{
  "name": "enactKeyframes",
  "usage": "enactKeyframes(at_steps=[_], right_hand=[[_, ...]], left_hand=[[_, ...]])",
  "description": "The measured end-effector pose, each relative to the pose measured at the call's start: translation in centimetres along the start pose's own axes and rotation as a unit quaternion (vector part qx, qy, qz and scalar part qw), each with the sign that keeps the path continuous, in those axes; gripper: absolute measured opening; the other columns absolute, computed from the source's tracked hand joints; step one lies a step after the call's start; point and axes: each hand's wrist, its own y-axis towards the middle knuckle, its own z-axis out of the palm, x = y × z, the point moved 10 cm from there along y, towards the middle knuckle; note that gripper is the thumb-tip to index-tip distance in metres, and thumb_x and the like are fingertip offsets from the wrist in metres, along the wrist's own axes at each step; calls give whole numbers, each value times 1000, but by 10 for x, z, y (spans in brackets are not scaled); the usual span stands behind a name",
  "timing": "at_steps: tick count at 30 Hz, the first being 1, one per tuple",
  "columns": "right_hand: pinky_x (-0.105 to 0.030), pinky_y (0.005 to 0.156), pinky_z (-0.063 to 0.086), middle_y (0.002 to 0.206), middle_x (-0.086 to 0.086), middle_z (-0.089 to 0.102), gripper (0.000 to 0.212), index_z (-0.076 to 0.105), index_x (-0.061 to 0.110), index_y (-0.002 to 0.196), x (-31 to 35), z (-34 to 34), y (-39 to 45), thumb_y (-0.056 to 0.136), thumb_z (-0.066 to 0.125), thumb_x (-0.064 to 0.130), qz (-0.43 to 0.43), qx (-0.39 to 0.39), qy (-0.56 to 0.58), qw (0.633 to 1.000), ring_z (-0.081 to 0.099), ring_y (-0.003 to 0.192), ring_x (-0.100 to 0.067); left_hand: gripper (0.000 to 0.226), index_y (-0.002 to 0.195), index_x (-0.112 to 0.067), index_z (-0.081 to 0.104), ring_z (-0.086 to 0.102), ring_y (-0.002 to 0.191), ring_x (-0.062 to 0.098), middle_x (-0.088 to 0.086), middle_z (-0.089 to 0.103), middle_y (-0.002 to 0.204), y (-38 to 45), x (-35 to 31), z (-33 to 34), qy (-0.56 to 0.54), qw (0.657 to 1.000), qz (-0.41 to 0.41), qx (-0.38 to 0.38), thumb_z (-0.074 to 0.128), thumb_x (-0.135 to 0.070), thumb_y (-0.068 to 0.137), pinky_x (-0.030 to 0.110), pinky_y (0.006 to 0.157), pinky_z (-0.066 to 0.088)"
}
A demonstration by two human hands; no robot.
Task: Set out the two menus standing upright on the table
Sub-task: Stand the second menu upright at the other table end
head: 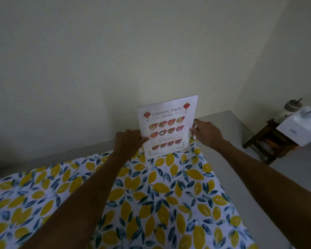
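A white "Chinese Food Menu" sheet (167,125) with red lanterns and rows of dish pictures stands upright at the far edge of the table (151,203), facing me. The table wears a cloth printed with yellow lemons and blue leaves. My left hand (127,142) grips the menu's left edge low down. My right hand (206,133) pinches its right edge at mid height. The menu's bottom edge touches the cloth and the sheet leans slightly to the right. Only one menu is in view.
A pale wall rises close behind the table. To the right, on the grey floor, stands a dark wooden stool (269,141) carrying a white bag (302,123) and a small pot (293,105).
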Motion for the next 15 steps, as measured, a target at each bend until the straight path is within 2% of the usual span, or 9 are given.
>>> enactKeyframes(at_steps=[3,6,9,11,13,15], right_hand=[[-39,76,55,98,-6,74,27,60,19,107,-20,4,26,95,51,41,0,-1,11,1000,68,87,-30],[-39,77,55,100,-6,74,27,60,20,107,-37,12,46,95,51,42,5,0,18,1000,68,88,-30],[-38,77,54,100,-5,74,27,60,20,107,-53,25,63,95,51,41,11,4,22,1000,68,88,-30],[-38,76,55,98,-4,74,27,60,21,106,-63,35,71,95,50,43,17,10,24,1000,69,84,-27],[-37,75,55,97,-3,74,26,59,21,105,-71,45,77,95,49,44,19,20,23,999,69,81,-25],[-36,74,54,98,-4,74,26,59,21,105,-77,54,82,95,49,43,23,26,20,999,68,81,-26]], left_hand=[[43,98,-24,69,60,59,16,-1,74,85,27,-9,14,-18,1000,-18,3,50,-62,89,27,60,46],[43,98,-23,70,62,62,18,0,74,86,48,-13,29,-28,999,-34,2,51,-61,88,30,65,48],[49,91,-24,68,64,63,20,-1,74,81,63,-14,51,-31,998,-49,15,46,-67,86,40,75,54],[51,87,-23,67,64,60,19,-2,73,77,72,-15,66,-26,998,-47,17,44,-69,85,44,75,54],[45,90,-23,69,63,61,17,-1,73,81,76,-19,75,-35,998,-44,28,49,-63,88,39,74,53],[39,102,-19,70,60,67,17,4,72,91,78,-23,81,-45,998,-45,29,55,-53,91,29,66,47]])
